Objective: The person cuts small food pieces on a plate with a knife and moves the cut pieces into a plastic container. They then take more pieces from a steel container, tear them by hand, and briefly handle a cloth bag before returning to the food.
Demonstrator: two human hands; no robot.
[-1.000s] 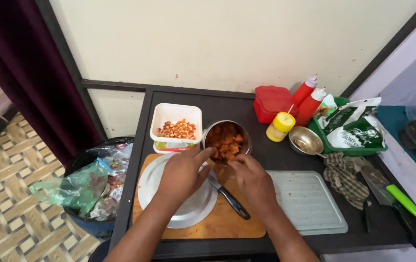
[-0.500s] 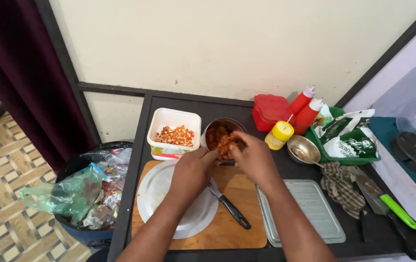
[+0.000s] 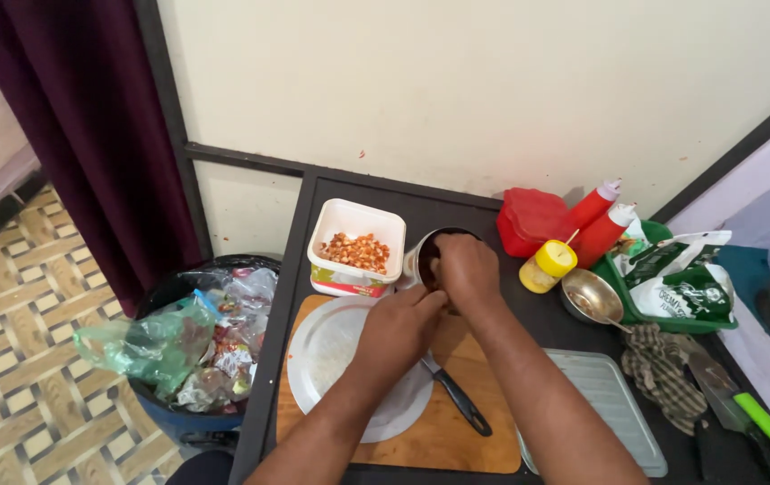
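Observation:
My right hand (image 3: 466,265) is cupped over a metal bowl (image 3: 423,251) at the back of the wooden cutting board (image 3: 457,440), with its fingers curled down inside. What the fingers hold is hidden. My left hand (image 3: 398,328) lies over a round steel plate (image 3: 327,359), and its fingertips press on the bowl's near side. A black-handled knife (image 3: 461,404) lies on the board just under my left wrist. Left of the bowl stands a white tub (image 3: 358,244) of chopped orange-brown pieces.
Behind the bowl are a red lidded box (image 3: 533,220), two red squeeze bottles (image 3: 596,224) and a yellow-capped jar (image 3: 547,265). To the right are a small steel bowl (image 3: 590,296), a green tray of packets (image 3: 681,287), a checked cloth (image 3: 663,373), a grey tray (image 3: 614,409) and a green-handled knife (image 3: 767,427). A full bin (image 3: 192,350) stands left of the table.
Both hands held orange pieces above the bowl half a second ago. Now my right hand has dropped into the bowl and covers it. My view has shifted closer.

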